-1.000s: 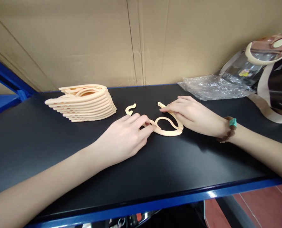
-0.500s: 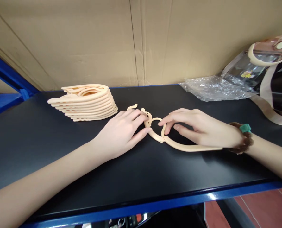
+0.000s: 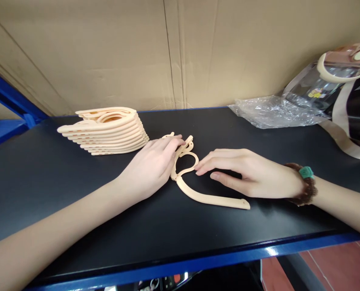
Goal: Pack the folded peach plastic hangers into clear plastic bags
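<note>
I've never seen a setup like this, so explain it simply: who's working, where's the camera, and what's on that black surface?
There's no machine: this is one person working bare-handed, seen from a camera worn on their head, looking forward and down. On the black surface lies a cream curved piece with a loop in it. The left hand covers part of that piece, so I can't tell how firmly it's held. The right hand is loosely open beside the loop, with nothing in its grasp. Off to the left is a stack of similar pieces. Toward the right are crumpled clear plastic and a clear bottle.
</note>
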Tool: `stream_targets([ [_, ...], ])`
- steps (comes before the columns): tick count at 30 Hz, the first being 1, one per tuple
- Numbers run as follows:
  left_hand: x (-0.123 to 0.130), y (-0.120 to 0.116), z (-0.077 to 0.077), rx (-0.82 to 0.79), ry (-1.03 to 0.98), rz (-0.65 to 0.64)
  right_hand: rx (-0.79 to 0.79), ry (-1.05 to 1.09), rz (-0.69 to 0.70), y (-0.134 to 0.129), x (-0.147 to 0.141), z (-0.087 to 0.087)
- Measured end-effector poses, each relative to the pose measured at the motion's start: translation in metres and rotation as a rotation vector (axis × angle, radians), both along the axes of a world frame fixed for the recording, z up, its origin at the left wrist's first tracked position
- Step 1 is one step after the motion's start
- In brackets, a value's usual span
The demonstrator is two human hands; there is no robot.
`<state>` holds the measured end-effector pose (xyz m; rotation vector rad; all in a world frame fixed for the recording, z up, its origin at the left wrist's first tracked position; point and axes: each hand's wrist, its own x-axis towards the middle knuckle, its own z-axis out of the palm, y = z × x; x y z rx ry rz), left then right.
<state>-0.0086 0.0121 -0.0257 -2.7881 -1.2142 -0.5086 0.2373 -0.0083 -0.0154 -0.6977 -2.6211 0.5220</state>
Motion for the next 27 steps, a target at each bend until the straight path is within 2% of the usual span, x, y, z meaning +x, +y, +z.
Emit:
stream_targets([
  [3,0.0,-0.001,0.002,0.176,0.191,0.143,0.054,-0.022,-0.011,0.002,0.001,-0.001],
  [7,-0.001,-0.003,0.009,0.227,0.374,0.28,0.082,-0.061,-0.017,0.002,0.001,-0.001],
  [11,0.001,-0.008,0.016,0.172,0.403,0.391,0.097,-0.085,-0.021,0.001,0.0,0.0],
  [16,0.001,-0.012,0.019,0.179,0.385,0.389,0.096,-0.086,-0.019,0.0,0.001,0.002],
  [19,-0.002,-0.013,0.021,0.282,0.277,0.339,0.066,-0.079,-0.007,0.001,0.001,-0.001],
  [21,-0.004,-0.015,0.022,0.376,0.142,0.258,0.046,-0.068,-0.006,0.001,-0.001,-0.003],
  [24,-0.003,-0.02,0.024,0.422,-0.124,0.047,0.002,-0.003,-0.036,0.001,-0.005,-0.003],
  [27,0.001,-0.027,0.023,0.334,-0.332,-0.179,-0.104,0.141,-0.097,-0.002,-0.01,0.003],
])
